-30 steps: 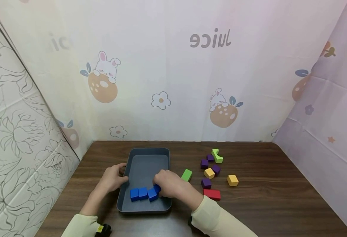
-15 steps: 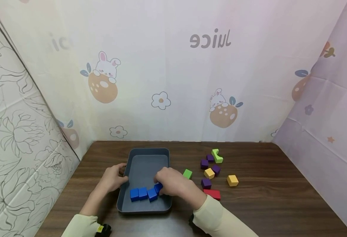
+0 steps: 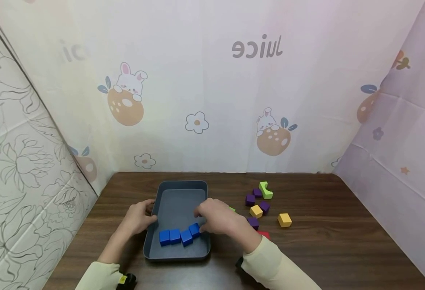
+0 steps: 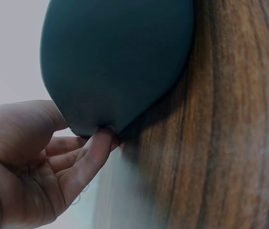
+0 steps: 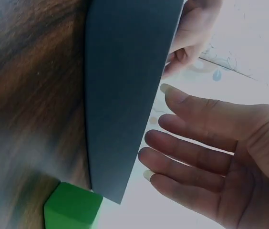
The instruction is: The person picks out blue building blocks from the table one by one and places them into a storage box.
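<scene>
Several blue cubes [image 3: 175, 236] lie in an uneven row inside the dark grey tray [image 3: 176, 252], toward its near end. My left hand [image 3: 138, 218] holds the tray's left side, fingers on the outer wall and thumb at the rim; the left wrist view shows the fingertips against the wall. Over the tray's right rim hovers my right hand [image 3: 217, 217], close to the rightmost blue cube [image 3: 194, 230]. In the right wrist view, that hand's fingers [image 5: 187, 152] are spread and extended with nothing between them; the cubes are hidden there behind the tray wall.
Right of the tray on the wooden table [image 3: 325, 245] lie several purple cubes [image 3: 250, 200], two yellow cubes [image 3: 284, 220], a light green curved block [image 3: 265, 191], a partly covered red block [image 3: 264, 234] and a green block [image 5: 72, 205]. Patterned curtains stand behind and beside the table.
My right hand has let go of the rightmost blue cube and moved slightly up and right. That cube now sits turned at the row's right end. My left hand has stayed in place.
</scene>
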{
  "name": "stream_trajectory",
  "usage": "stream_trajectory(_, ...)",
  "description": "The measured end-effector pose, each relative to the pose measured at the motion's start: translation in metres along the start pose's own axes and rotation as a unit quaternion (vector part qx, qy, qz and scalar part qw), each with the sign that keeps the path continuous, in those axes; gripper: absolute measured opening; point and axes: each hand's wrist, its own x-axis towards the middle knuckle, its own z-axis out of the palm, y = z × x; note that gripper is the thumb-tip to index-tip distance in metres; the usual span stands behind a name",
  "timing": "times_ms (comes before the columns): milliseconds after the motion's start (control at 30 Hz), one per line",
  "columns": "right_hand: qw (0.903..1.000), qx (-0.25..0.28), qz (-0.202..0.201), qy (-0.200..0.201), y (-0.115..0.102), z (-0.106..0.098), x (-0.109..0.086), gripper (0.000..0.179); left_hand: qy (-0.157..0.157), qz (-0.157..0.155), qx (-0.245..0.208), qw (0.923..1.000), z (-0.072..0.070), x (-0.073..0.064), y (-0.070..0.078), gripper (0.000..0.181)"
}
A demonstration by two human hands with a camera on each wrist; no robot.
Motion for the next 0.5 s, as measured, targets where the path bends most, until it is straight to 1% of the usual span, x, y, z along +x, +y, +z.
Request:
stream_trajectory(133, 0.9999, 0.005, 0.005, 0.009, 0.004, -0.002, -0.001, 0.032, 0.001, 0.003, 0.003, 1.0, 0.0, 0.0, 0.001, 0.059)
stream_trajectory(267, 0.9998, 0.003, 0.001, 0.019, 0.009, -0.001, -0.005, 0.033, 0.001, 0.003, 0.004, 1.0, 0.0, 0.0, 0.001, 0.059)
stream_trajectory(500, 0.9992, 0.008, 0.006, 0.039, 0.022, -0.001, -0.017, 0.035, 0.001, 0.003, 0.006, 1.0, 0.001, 0.001, -0.001, 0.058)
